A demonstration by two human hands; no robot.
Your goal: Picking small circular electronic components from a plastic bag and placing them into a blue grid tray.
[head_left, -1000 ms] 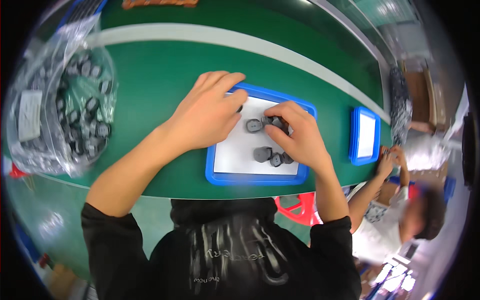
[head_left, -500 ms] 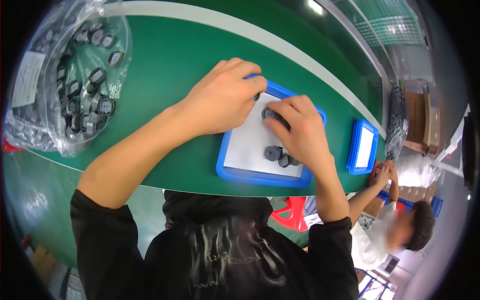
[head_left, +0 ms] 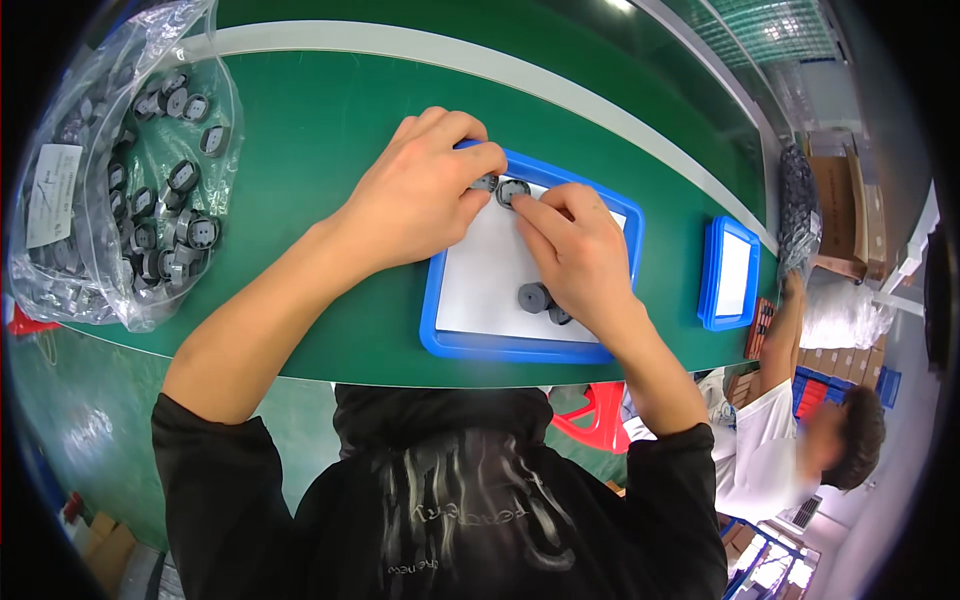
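Observation:
A blue tray [head_left: 430, 322] with a white lining sits on the green table before me. At its far left corner my left hand [head_left: 425, 185] is closed on a small grey round part [head_left: 484, 183], partly covered by the fingers. Right beside it, my right hand [head_left: 580, 245] pinches a second grey round part [head_left: 513, 192] with a dark rim, its hollow face upward. Below that hand a few more grey round parts [head_left: 535, 297] lie on the lining, some of them hidden by the hand.
To the left lies a clear plastic bag [head_left: 150, 290] holding many grey parts. Stacked blue trays [head_left: 728, 272] stand on the right of the green table [head_left: 300, 120]. A co-worker [head_left: 770, 450] is farther right, near an open cardboard box [head_left: 838, 210]. Behind the table edge is a red stool [head_left: 600, 415].
My right hand has brought its round part up and left, next to the one in my left hand. The co-worker's arm now reaches farther along the table.

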